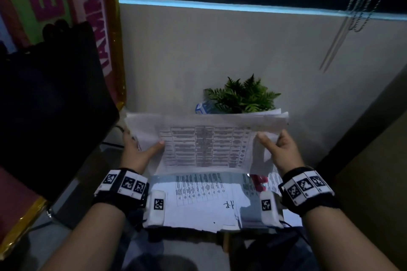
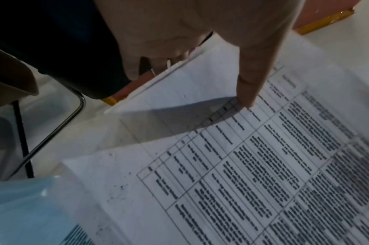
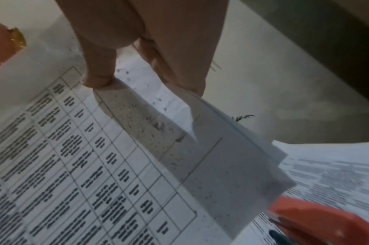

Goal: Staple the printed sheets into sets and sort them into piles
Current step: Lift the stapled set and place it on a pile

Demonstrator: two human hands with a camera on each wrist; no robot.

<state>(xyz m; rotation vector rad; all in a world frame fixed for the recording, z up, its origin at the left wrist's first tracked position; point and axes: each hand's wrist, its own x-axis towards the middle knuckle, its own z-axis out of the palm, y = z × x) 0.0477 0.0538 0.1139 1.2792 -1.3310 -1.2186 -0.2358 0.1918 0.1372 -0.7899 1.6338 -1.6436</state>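
I hold a thin sheaf of white printed sheets with a ruled table of dark text (image 1: 204, 145) up off the worktop (image 1: 220, 220), tilted toward me. My left hand (image 1: 136, 152) pinches its left edge, thumb on the printed face and fingers (image 2: 158, 58) curled behind. My right hand (image 1: 279, 149) pinches the right edge the same way, thumb in front, fingers (image 3: 179, 66) behind the paper. Beneath the sheaf, more white printed pages (image 1: 198, 191) lie flat on the worktop, with a red stapler (image 1: 259, 180) resting on them near my right wrist. A green fern-like plant (image 1: 242, 97) stands behind the sheaf against the wall.
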